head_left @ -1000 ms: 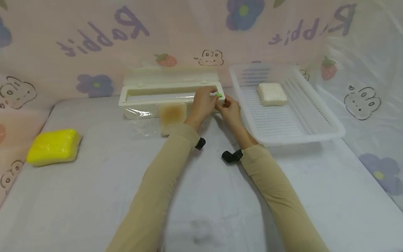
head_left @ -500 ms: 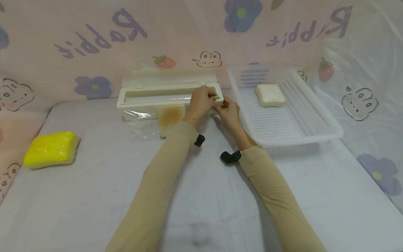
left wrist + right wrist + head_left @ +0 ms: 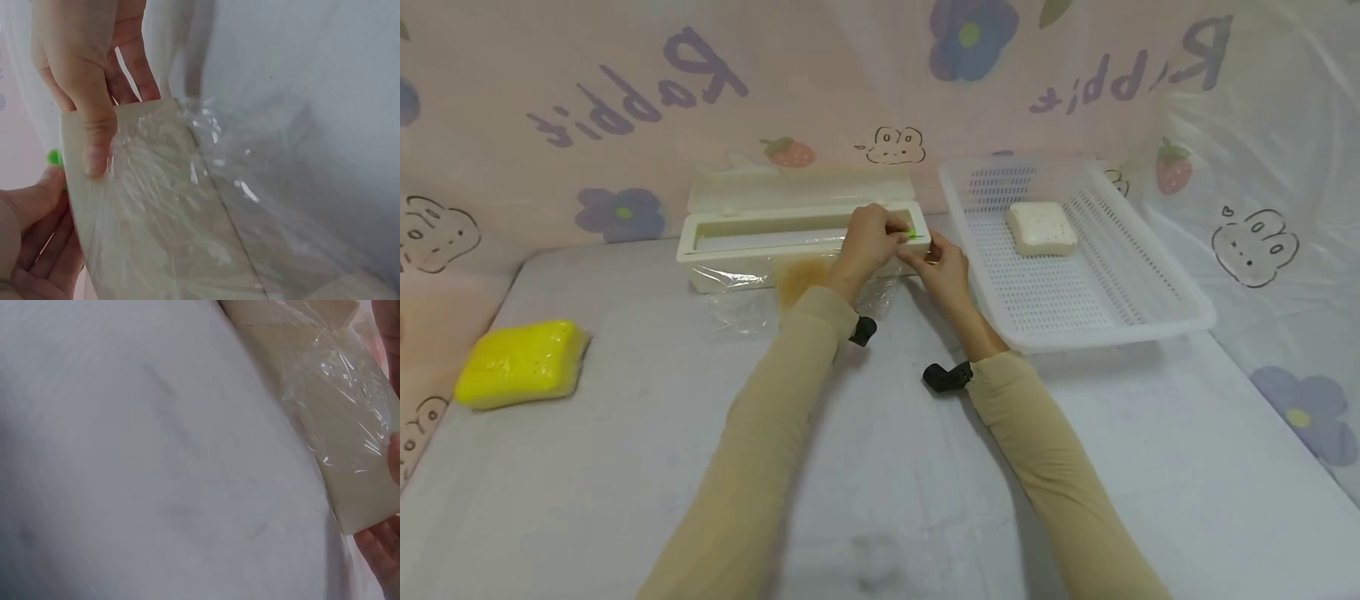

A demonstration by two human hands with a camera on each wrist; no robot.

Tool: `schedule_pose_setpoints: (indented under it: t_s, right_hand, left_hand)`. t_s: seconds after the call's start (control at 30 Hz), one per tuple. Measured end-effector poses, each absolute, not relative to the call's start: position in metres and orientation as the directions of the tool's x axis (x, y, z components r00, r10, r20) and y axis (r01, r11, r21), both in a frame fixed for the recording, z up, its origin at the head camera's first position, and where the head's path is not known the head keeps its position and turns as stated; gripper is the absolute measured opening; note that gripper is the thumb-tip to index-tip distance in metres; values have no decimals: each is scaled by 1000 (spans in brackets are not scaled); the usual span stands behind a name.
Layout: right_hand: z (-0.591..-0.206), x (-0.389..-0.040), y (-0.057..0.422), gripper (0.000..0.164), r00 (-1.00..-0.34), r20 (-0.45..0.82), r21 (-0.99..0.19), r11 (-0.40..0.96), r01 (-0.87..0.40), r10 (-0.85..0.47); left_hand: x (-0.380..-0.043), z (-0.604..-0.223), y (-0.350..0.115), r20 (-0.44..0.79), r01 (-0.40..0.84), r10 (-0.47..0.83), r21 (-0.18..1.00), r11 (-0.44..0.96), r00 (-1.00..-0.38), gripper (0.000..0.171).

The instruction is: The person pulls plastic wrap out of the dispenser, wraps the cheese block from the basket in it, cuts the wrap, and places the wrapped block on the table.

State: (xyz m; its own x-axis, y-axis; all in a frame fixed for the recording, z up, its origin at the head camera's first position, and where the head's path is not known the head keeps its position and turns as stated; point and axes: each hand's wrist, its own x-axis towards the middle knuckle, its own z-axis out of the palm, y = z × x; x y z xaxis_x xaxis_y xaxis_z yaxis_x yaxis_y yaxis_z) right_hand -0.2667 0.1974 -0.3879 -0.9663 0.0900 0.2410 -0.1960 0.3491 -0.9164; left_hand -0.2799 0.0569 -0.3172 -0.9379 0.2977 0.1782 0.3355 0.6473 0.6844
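Evidently both hands are at work at one end of a long, cream-white rectangular plastic box, which stands on the white cloth-covered surface. The head view alone shows the whole box, its hinged lid raised behind the hands and a white roll lying inside, to the left hand's left.

The left hand has its fingers bent and pinches a small, bright green piece at the box's upper edge; the left wrist view shows the thumb against that piece more clearly than the head view does. There too, the right hand grips the box's end, thumb pressed flat on the front over crinkled, clear plastic film. The right wrist view adds this hand's fingertips at the box's end, most of the hand being out of frame.

In the head view, a square, pale slice with a browned middle is at the box's front, left of the left hand and partly hidden by its arm. Right of the right hand, a white perforated plastic basket holds a speckled white block. A shiny yellow block lies well left of both hands.
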Motion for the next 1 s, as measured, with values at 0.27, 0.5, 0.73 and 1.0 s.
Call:
schedule_pose_setpoints:
  t_s: [0.27,0.5,0.73,1.0]
  right_hand:
    - [-385,-268,192,57,-966,240,-910,369,-189,96]
    - [-387,-268,201,59,-964,241,-907,379,-182,113]
    - [-391,-264,201,61,-968,224,-907,387,-164,116]
    - [-388,-265,199,57,-967,232,-900,400,-172,106]
  left_hand:
    - [-279,-307,30,131,323,318,654,684,-939,19]
    - [-282,-307,-7,67,250,300,736,629,-952,19]
    - [-281,-306,-42,-13,184,302,768,613,-953,21]
    - [-279,-307,-74,-31,154,272,761,630,-962,24]
